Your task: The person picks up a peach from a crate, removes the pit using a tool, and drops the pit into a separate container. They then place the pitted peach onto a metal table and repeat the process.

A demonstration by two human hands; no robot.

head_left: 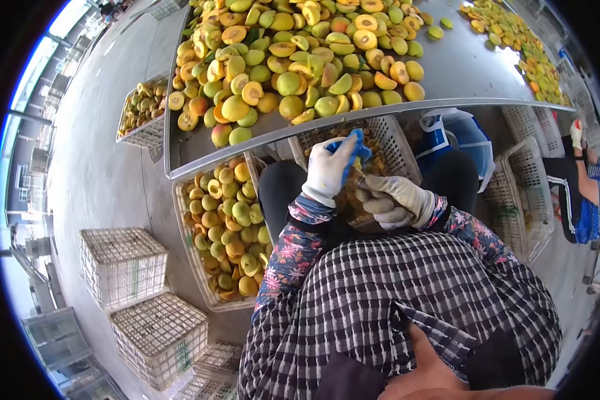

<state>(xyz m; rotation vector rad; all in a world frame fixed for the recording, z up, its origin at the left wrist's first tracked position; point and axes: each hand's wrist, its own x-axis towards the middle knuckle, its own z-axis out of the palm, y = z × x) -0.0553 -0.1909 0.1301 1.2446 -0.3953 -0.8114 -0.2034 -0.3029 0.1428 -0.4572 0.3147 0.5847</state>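
Note:
My left hand (330, 167), in a white glove with blue-coated fingers, is raised over a crate between my knees. Its fingers are closed around a yellowish piece of fruit, mostly hidden. My right hand (400, 201), in a greyish-white knit glove, is just to the right and slightly lower. Its fingers are curled round a thin metal tool (360, 175) whose tip meets the fruit by the left fingers. Below both hands, the plastic crate (399, 143) holds brownish-yellow scraps. Peaches (288, 83), many halved with cut faces showing, are heaped on the metal table ahead.
The table's raised metal edge (373, 111) runs just beyond my hands. At my left stands a crate of peaches (223, 233); more crates (123, 263) stand farther left. A blue-and-white bucket (455, 137) is on the right, near a co-worker (577, 190). A bare hand (423, 363) shows at the bottom.

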